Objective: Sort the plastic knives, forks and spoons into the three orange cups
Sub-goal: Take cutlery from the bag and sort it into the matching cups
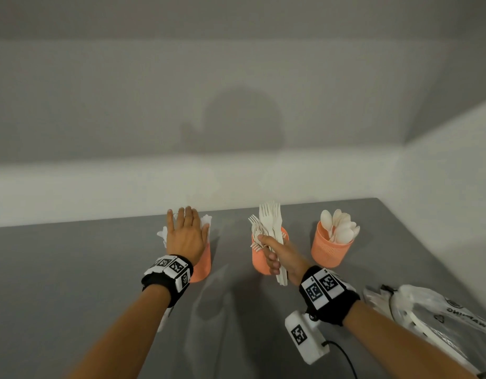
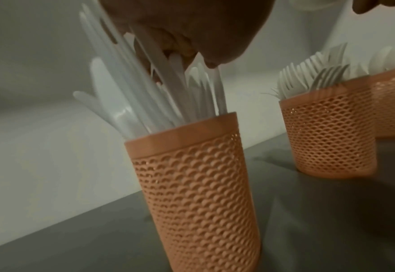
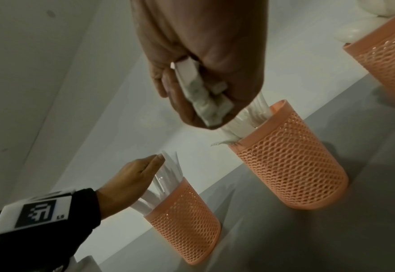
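Note:
Three orange mesh cups stand in a row on the grey table. The left cup [image 1: 202, 265] [image 2: 199, 193] [image 3: 187, 222] holds white knives [image 2: 145, 95]. My left hand [image 1: 186, 233] [image 3: 136, 174] lies flat on top of those knives, fingers straight. The middle cup [image 1: 259, 259] [image 2: 329, 136] [image 3: 292, 165] holds forks [image 2: 313, 77]. My right hand [image 1: 274, 254] [image 3: 203, 77] grips a bundle of white forks [image 1: 272, 222] [image 3: 203, 93] just in front of and above that cup, tines up. The right cup [image 1: 330, 250] [image 3: 387, 47] is full of spoons [image 1: 340, 228].
A clear plastic bag [image 1: 438, 321] with printing lies on the table at the near right. A white tagged device [image 1: 304, 337] with a black cable hangs under my right wrist. A pale wall runs behind the cups.

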